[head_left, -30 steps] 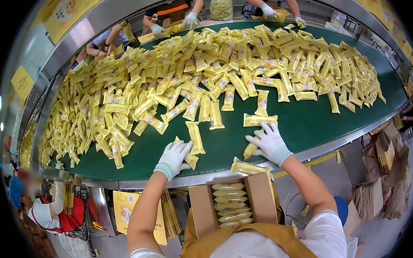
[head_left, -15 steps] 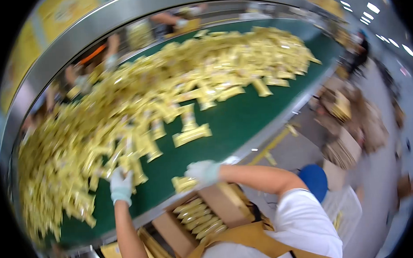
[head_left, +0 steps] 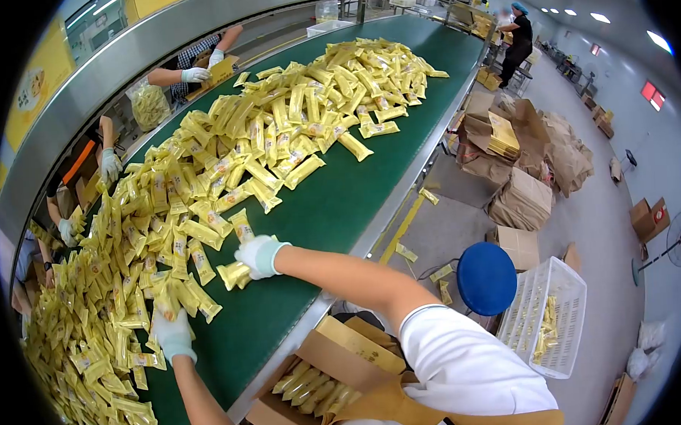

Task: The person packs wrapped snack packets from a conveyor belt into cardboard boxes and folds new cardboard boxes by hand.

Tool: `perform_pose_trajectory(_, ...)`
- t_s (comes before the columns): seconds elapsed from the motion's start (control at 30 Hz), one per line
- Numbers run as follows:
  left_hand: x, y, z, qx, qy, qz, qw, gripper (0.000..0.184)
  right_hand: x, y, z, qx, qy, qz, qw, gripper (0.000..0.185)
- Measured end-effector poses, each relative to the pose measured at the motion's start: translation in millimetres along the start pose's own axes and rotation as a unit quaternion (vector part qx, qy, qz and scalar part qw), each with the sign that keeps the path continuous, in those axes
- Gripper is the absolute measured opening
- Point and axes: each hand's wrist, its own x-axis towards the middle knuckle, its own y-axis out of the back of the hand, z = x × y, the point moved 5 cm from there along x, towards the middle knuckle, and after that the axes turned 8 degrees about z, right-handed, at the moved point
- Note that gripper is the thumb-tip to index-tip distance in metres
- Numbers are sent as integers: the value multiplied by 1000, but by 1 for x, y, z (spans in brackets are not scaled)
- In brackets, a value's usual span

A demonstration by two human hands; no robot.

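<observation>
A long heap of yellow sealed packets [head_left: 276,135] covers much of the green conveyor belt [head_left: 399,160]. My right hand [head_left: 259,256], in a white glove, is closed round a couple of packets [head_left: 233,276] just above the belt, by the heap's near edge. To the lower left, my gloved left hand [head_left: 172,334] grips several packets [head_left: 178,297] at the heap's edge; its fingertips are partly hidden behind them. Below the belt's metal edge, against my apron, stands an open cardboard box [head_left: 339,353] with a row of packets [head_left: 314,388] inside.
Across the belt, other people's gloved hands [head_left: 195,74] work near the heap. To my right are a blue round stool [head_left: 486,278], a white plastic crate [head_left: 566,339] with some packets, and cartons [head_left: 522,197] with brown paper. Stray packets [head_left: 405,252] lie on the floor.
The view has swung, showing more floor at right. My right hand has gone from beside the box to the heap's edge and now holds packets. My left hand stays at the heap.
</observation>
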Motion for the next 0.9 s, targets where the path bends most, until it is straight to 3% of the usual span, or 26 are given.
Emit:
perform_pose_trajectory(0.03,4,-6,24,-7,8,-1,1000,51,3,-10,2,13,-32,-55,998,40)
perform_pose_trajectory(0.13,10,-42,59,219,47,-34,974,55,6,-6,-3,6,-18,-62,998,34)
perform_pose_trajectory(0.27,15,-60,73,298,89,-63,948,67,3,-14,-3,-17,-44,-13,999,25)
perform_pose_trajectory(0.37,10,-48,83,294,102,-45,949,63,4,-21,-3,-20,-52,12,998,25)
perform_pose_trajectory(0.47,1,-45,86,291,40,-74,953,58,2,-20,-5,-22,-49,19,998,26)
perform_pose_trajectory(0.57,7,-63,57,243,23,-143,959,53,3,-22,-5,-25,-52,19,998,26)
perform_pose_trajectory(0.77,-22,-40,58,171,26,-157,972,52,-26,-20,-21,-11,-14,19,1000,24)
perform_pose_trajectory(0.83,-13,-66,-3,-1,47,-193,980,51,-48,-8,-31,6,-5,-3,1000,25)
perform_pose_trajectory(0.87,-18,-52,4,-61,70,-196,976,50,-56,-4,-33,22,-14,-22,999,24)
perform_pose_trajectory(0.9,-19,-41,9,-84,119,-191,971,46,-64,-10,-32,39,7,23,999,23)
